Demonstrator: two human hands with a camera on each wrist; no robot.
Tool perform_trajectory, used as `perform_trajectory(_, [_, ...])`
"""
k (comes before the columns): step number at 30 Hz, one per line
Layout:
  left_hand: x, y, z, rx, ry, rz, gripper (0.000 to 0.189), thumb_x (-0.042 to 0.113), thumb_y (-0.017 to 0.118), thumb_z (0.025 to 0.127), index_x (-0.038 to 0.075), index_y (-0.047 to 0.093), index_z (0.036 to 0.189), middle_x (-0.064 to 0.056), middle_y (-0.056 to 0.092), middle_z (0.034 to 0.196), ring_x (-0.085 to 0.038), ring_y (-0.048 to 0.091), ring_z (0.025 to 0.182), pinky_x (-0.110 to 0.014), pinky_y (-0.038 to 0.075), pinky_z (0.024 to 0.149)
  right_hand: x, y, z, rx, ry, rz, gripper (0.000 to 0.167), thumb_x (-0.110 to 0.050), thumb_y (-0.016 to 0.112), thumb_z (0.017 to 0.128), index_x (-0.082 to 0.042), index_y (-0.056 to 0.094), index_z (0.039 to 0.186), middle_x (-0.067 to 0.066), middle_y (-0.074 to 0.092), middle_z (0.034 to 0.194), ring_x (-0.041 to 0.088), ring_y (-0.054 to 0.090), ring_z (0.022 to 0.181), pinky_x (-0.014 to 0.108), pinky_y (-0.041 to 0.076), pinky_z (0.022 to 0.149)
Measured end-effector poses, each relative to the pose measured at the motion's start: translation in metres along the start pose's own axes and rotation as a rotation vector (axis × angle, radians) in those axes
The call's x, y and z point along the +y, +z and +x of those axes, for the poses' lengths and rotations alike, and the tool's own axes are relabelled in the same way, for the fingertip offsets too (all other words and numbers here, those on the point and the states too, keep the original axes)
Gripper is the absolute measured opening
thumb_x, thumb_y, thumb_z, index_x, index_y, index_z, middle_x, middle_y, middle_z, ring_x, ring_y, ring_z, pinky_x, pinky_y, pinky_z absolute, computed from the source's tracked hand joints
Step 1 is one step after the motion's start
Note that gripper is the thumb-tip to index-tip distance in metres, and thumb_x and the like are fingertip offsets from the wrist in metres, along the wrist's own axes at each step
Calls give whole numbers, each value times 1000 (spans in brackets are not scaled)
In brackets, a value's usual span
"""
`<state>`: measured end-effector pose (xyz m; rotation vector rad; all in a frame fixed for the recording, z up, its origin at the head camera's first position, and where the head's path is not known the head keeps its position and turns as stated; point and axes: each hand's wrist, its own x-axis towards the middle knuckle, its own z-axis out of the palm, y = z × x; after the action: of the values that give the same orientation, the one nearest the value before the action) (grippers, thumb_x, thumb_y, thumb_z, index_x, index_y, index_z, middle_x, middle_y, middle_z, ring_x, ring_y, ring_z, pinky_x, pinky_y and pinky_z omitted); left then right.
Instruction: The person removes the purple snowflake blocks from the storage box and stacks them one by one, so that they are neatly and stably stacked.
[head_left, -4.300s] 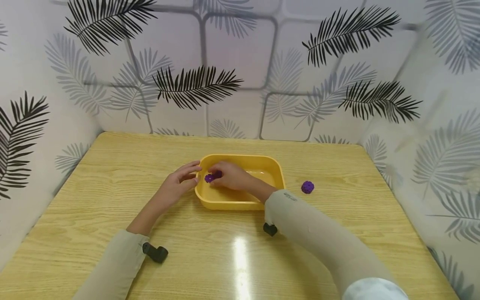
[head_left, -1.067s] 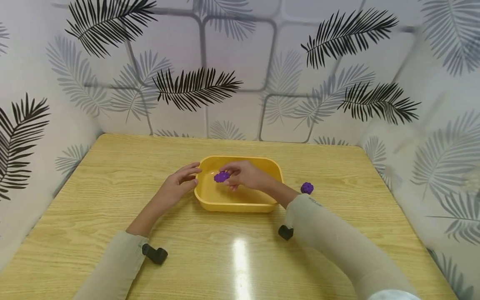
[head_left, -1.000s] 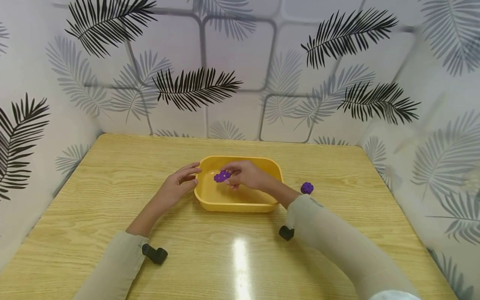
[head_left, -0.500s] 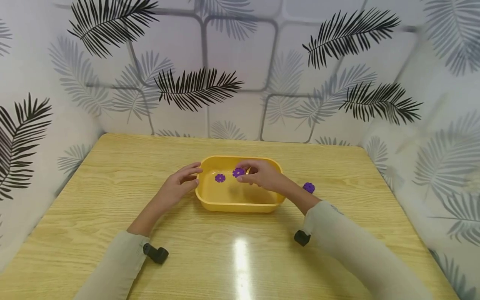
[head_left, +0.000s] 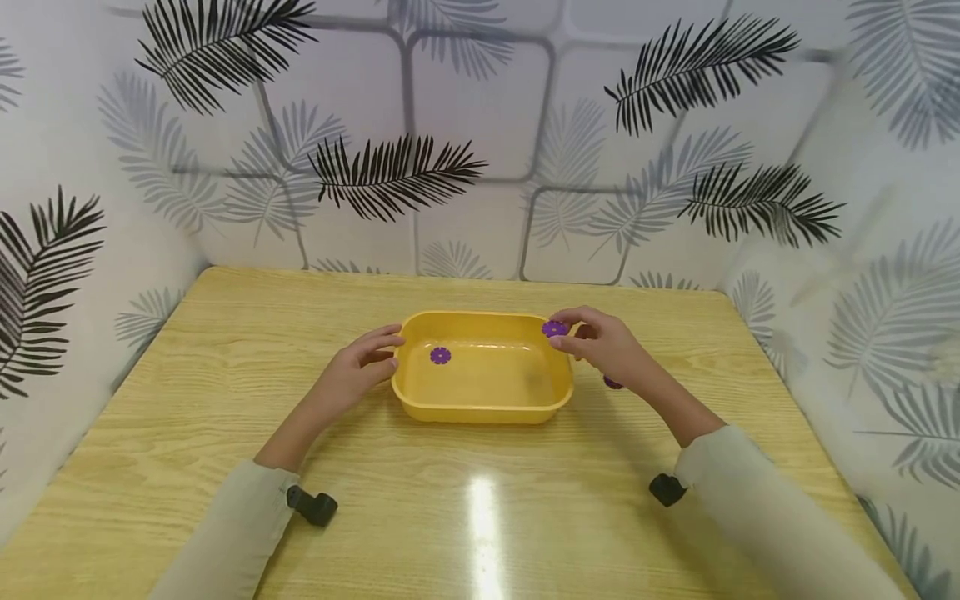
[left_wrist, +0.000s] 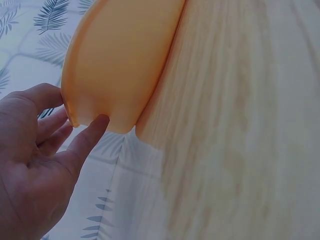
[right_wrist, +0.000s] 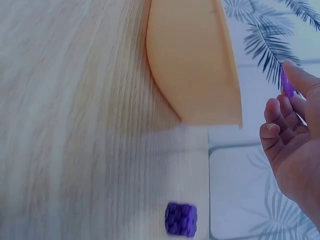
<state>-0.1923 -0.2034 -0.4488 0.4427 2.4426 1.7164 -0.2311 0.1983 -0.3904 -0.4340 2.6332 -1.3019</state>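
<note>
A yellow plastic tray (head_left: 480, 413) sits on the table, with one purple snowflake disc (head_left: 440, 356) lying flat near its left end. My left hand (head_left: 354, 372) rests at the tray's left end, fingertips at the rim and thumb against the outer wall (left_wrist: 120, 65). Over the tray's right rim, my right hand (head_left: 606, 346) pinches another purple snowflake disc (head_left: 554, 329) between thumb and fingers. In the right wrist view that held disc (right_wrist: 286, 84) appears edge-on. Below the right hand, a short stack of purple discs (right_wrist: 181, 219) stands on the table, mostly hidden in the head view.
The wooden table (head_left: 390, 517) extends around the tray on all sides. Leaf-patterned wall covering (head_left: 480, 217) rises behind it and at both sides. A small black camera is strapped on each sleeve.
My right hand has lifted one disc away from the other at the tray's left end and carried it rightward to above the right rim. The left hand has stayed put.
</note>
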Motion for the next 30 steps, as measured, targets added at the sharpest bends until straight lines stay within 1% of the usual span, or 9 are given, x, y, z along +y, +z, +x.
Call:
perform_trajectory(2, [1,0,0,-5,0,-2,44,24,59,103,5,54,143,2,34,163,-34,49,137,-40,52,106,8,-8,-7,20,25,-16,49,-45,71,93,-20,62,134,14,65,105,39,60,88,38,57,69])
perform_trajectory(5, [2,0,0,-4,-6,1,44,24,58,103,6,54,143,2,34,163,-33,49,137,-40,52,106,19,-17,-16,38,53,-28,54,-48,70,93,-19,60,137,12,65,105,38,61,89,39,57,68])
perform_trajectory(11, [4,0,-1,-3,-15,-4,42,21,58,103,6,54,142,1,34,163,-34,48,138,-39,52,106,40,-34,-31,78,53,-71,54,-49,67,94,-19,59,139,9,65,110,28,58,88,30,52,65])
perform_trajectory(13, [5,0,-1,-4,-19,-9,42,21,58,103,6,54,142,1,34,163,-33,48,138,-37,52,106,47,-38,-36,85,55,-87,53,-49,65,95,-19,59,139,9,64,110,28,56,86,28,50,63])
perform_trajectory(15, [5,0,-1,-5,-18,-11,41,21,58,103,6,55,142,1,34,163,-34,48,137,-36,52,105,54,-42,-40,89,64,-93,55,-49,65,96,-18,58,140,10,64,109,32,56,85,28,49,62])
perform_trajectory(18, [5,1,-1,-1,-18,-5,41,21,58,103,6,55,142,1,35,163,-33,49,137,-35,52,105,65,-45,-44,94,84,-91,57,-49,63,97,-16,56,142,11,61,113,35,57,87,30,51,63])
perform_trajectory(20, [4,1,-1,0,-17,-3,41,21,58,103,6,55,141,1,35,163,-33,49,137,-36,52,105,72,-46,-46,95,104,-92,58,-49,63,97,-14,55,142,12,60,113,34,57,84,31,51,62])
perform_trajectory(25, [3,1,0,-4,-15,-7,41,21,57,103,6,55,142,0,34,163,-34,48,138,-40,51,107,87,-48,-50,84,142,-73,58,-46,64,97,-10,55,143,15,59,115,22,54,75,30,50,58])
perform_trajectory(30, [4,1,0,-9,-12,-10,41,20,57,104,6,54,142,-1,33,163,-34,48,139,-41,50,108,98,-45,-53,63,148,-25,56,-39,66,98,-7,54,143,21,63,120,22,60,78,30,54,63])
